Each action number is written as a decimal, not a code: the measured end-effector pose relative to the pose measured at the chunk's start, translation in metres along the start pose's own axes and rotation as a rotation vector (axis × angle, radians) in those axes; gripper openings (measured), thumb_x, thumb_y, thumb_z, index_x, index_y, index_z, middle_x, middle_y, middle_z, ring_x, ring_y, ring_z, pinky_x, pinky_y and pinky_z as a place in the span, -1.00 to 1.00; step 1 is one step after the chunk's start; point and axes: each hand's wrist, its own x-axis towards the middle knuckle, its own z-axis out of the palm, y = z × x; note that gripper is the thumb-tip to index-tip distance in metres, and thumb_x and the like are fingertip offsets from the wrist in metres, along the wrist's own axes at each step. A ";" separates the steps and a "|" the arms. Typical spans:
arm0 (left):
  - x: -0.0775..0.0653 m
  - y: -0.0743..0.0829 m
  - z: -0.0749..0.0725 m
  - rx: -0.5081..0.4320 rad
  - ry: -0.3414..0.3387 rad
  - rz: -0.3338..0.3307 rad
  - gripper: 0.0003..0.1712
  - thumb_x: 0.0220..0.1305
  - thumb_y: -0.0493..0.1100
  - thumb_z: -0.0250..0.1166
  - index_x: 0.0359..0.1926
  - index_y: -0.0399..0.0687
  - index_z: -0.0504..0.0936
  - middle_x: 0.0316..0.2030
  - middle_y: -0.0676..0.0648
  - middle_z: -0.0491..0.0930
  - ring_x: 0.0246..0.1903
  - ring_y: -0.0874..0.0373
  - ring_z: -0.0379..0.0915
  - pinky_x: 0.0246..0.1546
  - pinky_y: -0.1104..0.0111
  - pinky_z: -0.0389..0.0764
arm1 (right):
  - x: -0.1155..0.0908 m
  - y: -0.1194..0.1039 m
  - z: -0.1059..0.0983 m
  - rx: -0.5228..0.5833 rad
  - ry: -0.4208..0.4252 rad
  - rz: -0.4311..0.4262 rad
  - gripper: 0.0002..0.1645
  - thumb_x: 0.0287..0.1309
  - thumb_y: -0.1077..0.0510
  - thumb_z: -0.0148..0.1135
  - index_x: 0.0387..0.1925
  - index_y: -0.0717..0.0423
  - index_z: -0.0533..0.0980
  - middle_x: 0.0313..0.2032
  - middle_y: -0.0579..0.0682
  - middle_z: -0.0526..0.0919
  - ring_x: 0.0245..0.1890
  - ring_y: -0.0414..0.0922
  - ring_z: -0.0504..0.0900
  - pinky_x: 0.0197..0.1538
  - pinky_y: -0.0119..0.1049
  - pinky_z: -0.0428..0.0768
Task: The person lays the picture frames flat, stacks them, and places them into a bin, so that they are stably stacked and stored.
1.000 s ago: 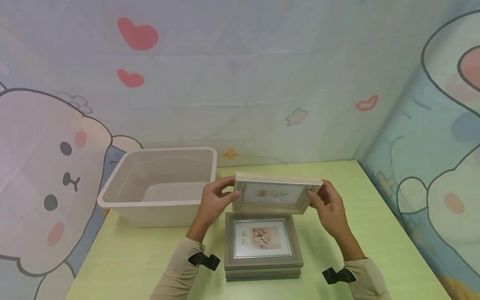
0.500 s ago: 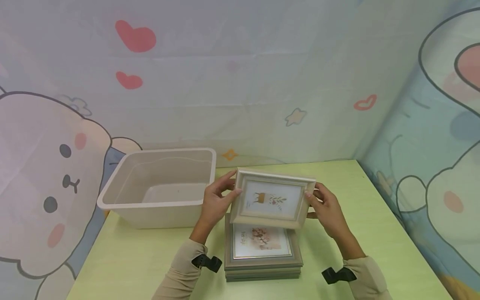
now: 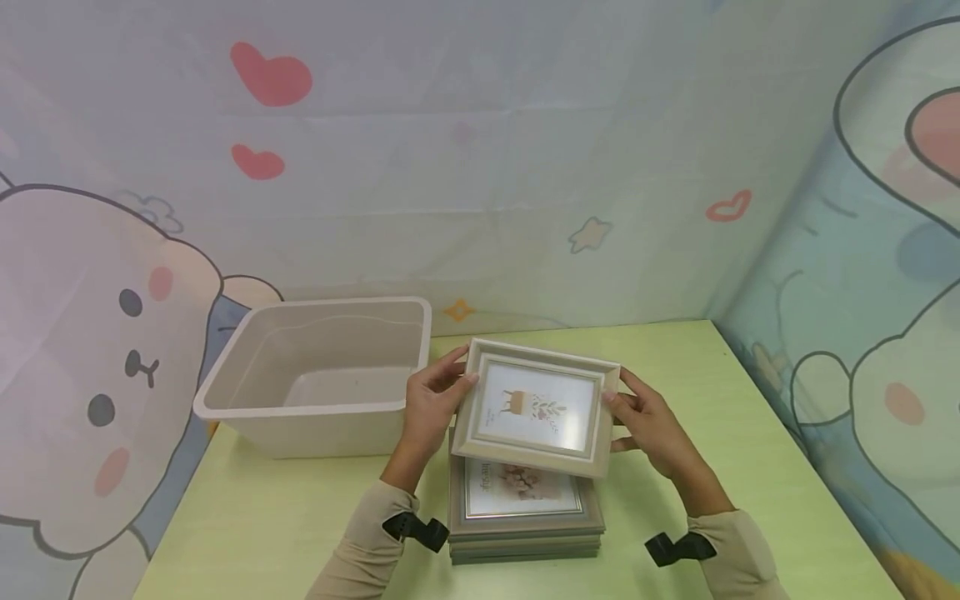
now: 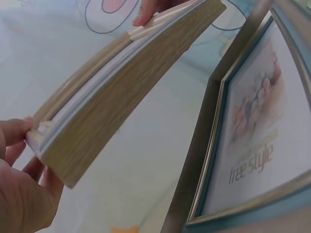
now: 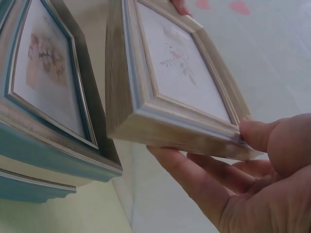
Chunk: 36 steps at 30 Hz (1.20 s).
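A cream picture frame (image 3: 536,406) with a small chair-and-plant print is held tilted, face up, above a stack of frames. My left hand (image 3: 431,408) pinches its left edge, thumb on the front and fingers behind. On the opposite edge my right hand (image 3: 651,425) grips it; in the right wrist view the thumb (image 5: 260,133) lies on the front and the fingers run underneath. Below sits the stack, topped by a grey-brown picture frame (image 3: 525,525) with a flower print, partly covered by the cream one. "Free style" lettering on this top frame (image 4: 257,121) shows in the left wrist view.
A beige plastic bin (image 3: 315,429) stands at the left back of the light green table (image 3: 750,467), its floor visible. A cartoon-printed cloth (image 3: 480,167) hangs behind and at both sides.
The cream frame has tipped from nearly upright to face up, its lower edge coming down over the stack. Both hands keep their hold; the right hand has shifted slightly left.
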 end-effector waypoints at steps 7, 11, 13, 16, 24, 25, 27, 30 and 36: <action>0.001 -0.004 0.001 -0.081 0.129 -0.191 -0.48 0.18 -0.50 0.31 0.20 -0.36 0.56 -0.39 0.13 0.71 -0.48 0.33 0.59 -0.58 0.48 0.65 | 0.000 0.000 -0.001 0.034 -0.023 -0.004 -0.10 0.48 0.10 0.06 0.61 -0.06 -0.19 0.33 0.49 0.35 0.01 0.11 0.69 -0.27 -0.10 0.77; 0.002 -0.005 -0.002 -0.109 0.148 -0.251 -0.49 0.21 -0.46 0.32 0.21 -0.30 0.56 -0.41 0.19 0.68 -0.49 0.38 0.51 -0.69 0.56 0.53 | 0.000 0.002 -0.003 0.056 -0.063 -0.024 -0.04 0.40 0.16 0.17 0.61 -0.13 -0.14 0.36 0.48 0.31 0.00 0.05 0.68 -0.23 -0.09 0.76; 0.003 -0.004 -0.003 -0.113 0.136 -0.265 -0.50 0.23 -0.43 0.32 0.22 -0.29 0.55 -0.39 0.19 0.66 -0.47 0.38 0.48 -0.72 0.59 0.46 | 0.000 0.003 -0.004 0.076 -0.083 -0.029 0.01 0.36 0.19 0.22 0.60 -0.16 -0.14 0.35 0.48 0.30 -0.03 0.01 0.69 -0.21 -0.07 0.76; 0.002 -0.002 -0.003 -0.111 0.107 -0.280 -0.50 0.26 -0.41 0.31 0.24 -0.26 0.55 -0.34 0.17 0.63 -0.44 0.37 0.46 -0.73 0.59 0.41 | 0.000 0.004 -0.007 0.114 -0.100 -0.046 0.05 0.31 0.23 0.25 0.60 -0.19 -0.13 0.30 0.42 0.38 -0.06 -0.04 0.70 -0.19 -0.05 0.76; -0.001 0.000 -0.010 -0.035 -0.031 -0.343 -0.41 0.30 -0.37 0.28 0.35 -0.10 0.48 -0.12 0.04 0.55 -0.32 0.31 0.51 -0.61 0.47 0.54 | -0.003 0.006 -0.018 0.169 -0.171 -0.100 0.05 0.30 0.31 0.23 0.60 -0.06 -0.15 0.00 -0.11 0.60 -0.11 -0.12 0.72 -0.18 -0.04 0.76; -0.002 0.001 -0.012 -0.024 -0.082 -0.347 -0.37 0.29 -0.37 0.28 0.39 -0.07 0.45 -0.05 -0.01 0.54 -0.31 0.30 0.52 -0.57 0.45 0.56 | -0.004 0.007 -0.019 0.176 -0.176 -0.104 0.05 0.30 0.33 0.22 0.60 -0.04 -0.15 -0.01 -0.12 0.60 -0.11 -0.12 0.72 -0.19 -0.04 0.76; -0.003 0.001 -0.017 -0.025 -0.203 -0.347 -0.24 0.27 -0.41 0.25 0.47 0.03 0.33 0.12 -0.10 0.46 -0.32 0.30 0.51 -0.49 0.44 0.56 | -0.005 0.007 -0.022 0.185 -0.182 -0.112 0.04 0.30 0.35 0.20 0.60 -0.02 -0.15 -0.01 -0.13 0.60 -0.11 -0.12 0.72 -0.19 -0.04 0.76; -0.004 0.002 -0.027 -0.037 -0.400 -0.324 -0.04 0.23 -0.45 0.21 0.57 0.12 0.08 0.38 -0.22 0.18 -0.32 0.29 0.41 -0.42 0.47 0.47 | -0.006 0.009 -0.025 0.204 -0.190 -0.124 0.03 0.30 0.37 0.19 0.60 -0.02 -0.15 -0.01 -0.13 0.61 -0.12 -0.12 0.72 -0.20 -0.05 0.76; -0.006 0.001 -0.038 -0.079 -0.575 -0.289 0.11 0.23 -0.43 0.24 0.61 0.17 -0.17 0.56 -0.24 -0.23 -0.07 0.20 0.36 -0.28 0.46 0.53 | -0.005 0.011 -0.025 0.255 -0.224 -0.144 0.00 0.33 0.39 0.15 0.60 -0.02 -0.14 0.02 -0.12 0.59 -0.09 -0.12 0.72 -0.18 -0.05 0.76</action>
